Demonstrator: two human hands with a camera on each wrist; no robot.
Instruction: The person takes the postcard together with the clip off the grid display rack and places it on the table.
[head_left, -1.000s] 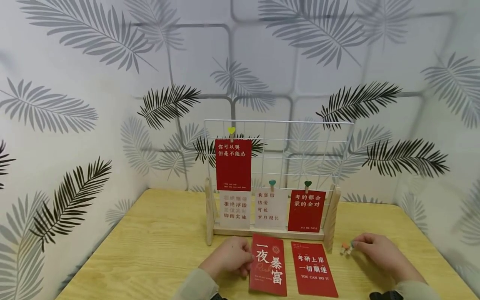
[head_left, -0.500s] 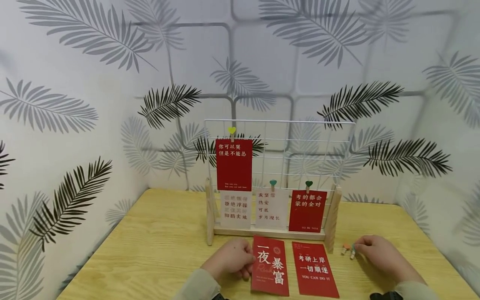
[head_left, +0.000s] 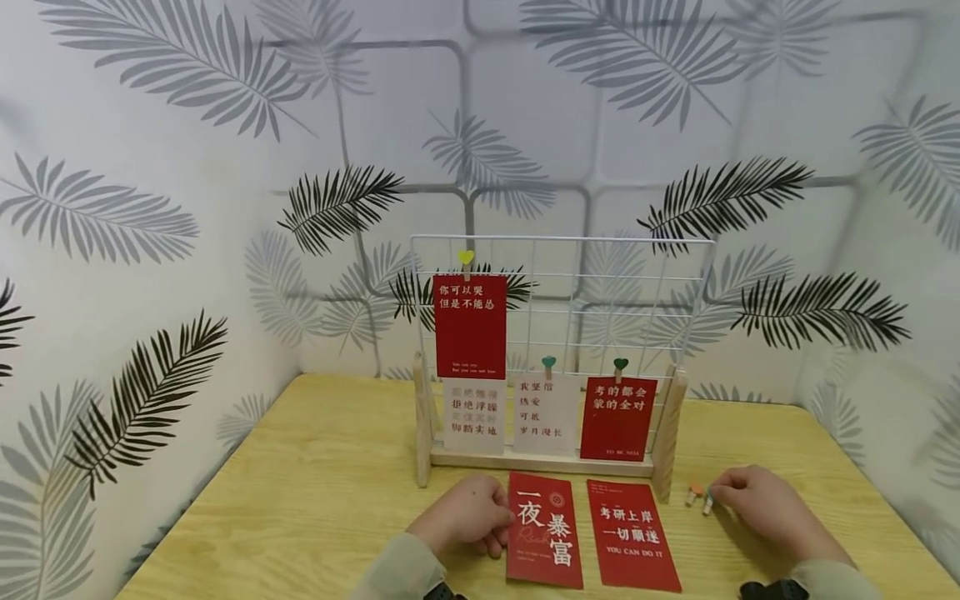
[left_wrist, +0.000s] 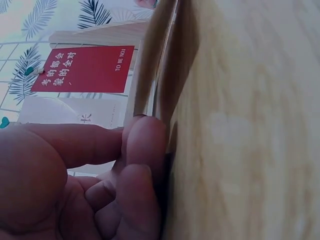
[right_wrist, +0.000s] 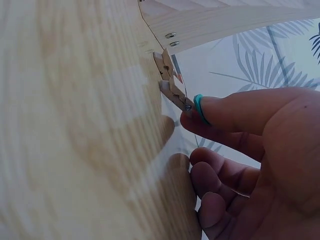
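My left hand (head_left: 468, 517) pinches the left edge of a red card (head_left: 543, 533) with white lettering, low over the table in front of the wire rack. In the left wrist view its thumb and curled fingers (left_wrist: 142, 150) sit close to the wood. To the right lies a second red card (head_left: 633, 537), untouched. My right hand (head_left: 757, 504) pinches a small wooden clothespin (right_wrist: 176, 94) by its teal heart end, between thumb and forefinger. Right beside it is another clothespin (head_left: 694, 492) with an orange top.
Behind the cards stands a white wire grid (head_left: 570, 292) on a wooden base (head_left: 540, 463). On it hang a red card (head_left: 471, 333) under a yellow heart clip (head_left: 467, 257), two white cards (head_left: 547, 417), and another red card (head_left: 617, 425) at the right. Patterned walls enclose the table (head_left: 300, 483).
My left hand and its red card have shifted slightly right, and the card's far edge sits lower. The teal clothespin has turned in my right fingers, its wooden end now pointing toward me.
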